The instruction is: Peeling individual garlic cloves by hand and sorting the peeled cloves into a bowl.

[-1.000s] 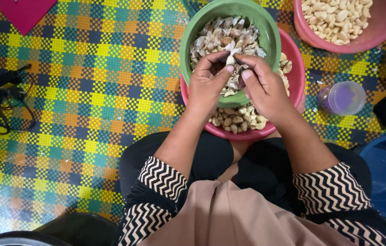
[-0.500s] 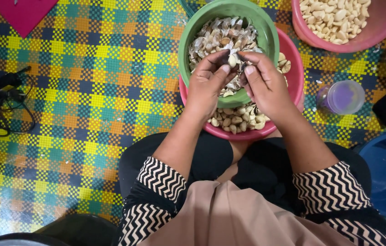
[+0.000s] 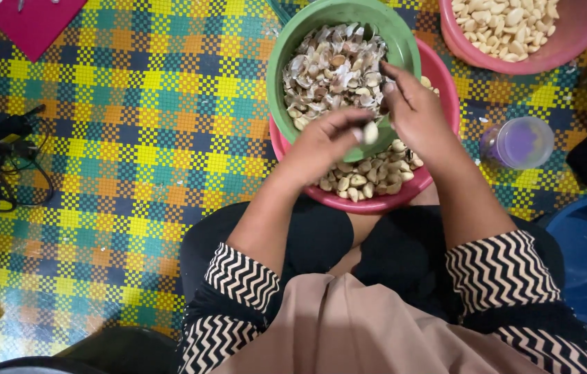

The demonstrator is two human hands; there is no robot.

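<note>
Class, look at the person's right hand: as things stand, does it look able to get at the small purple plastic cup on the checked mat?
Probably yes. The right hand is over the green bowl, the small purple plastic cup stands just to its right on the checked mat, and nothing lies between them.

The green bowl [image 3: 404,41] and the pink bowl [image 3: 439,90] under it look like smooth, slightly glossy plastic. The husks [image 3: 328,69] in the green bowl are dry, papery and matt. The peeled clove [image 3: 371,131] looks smooth and pale. The checked mat [image 3: 134,138] is woven, with a faint plastic sheen. The zigzag sleeves [image 3: 238,277] are soft matt cloth.
</note>
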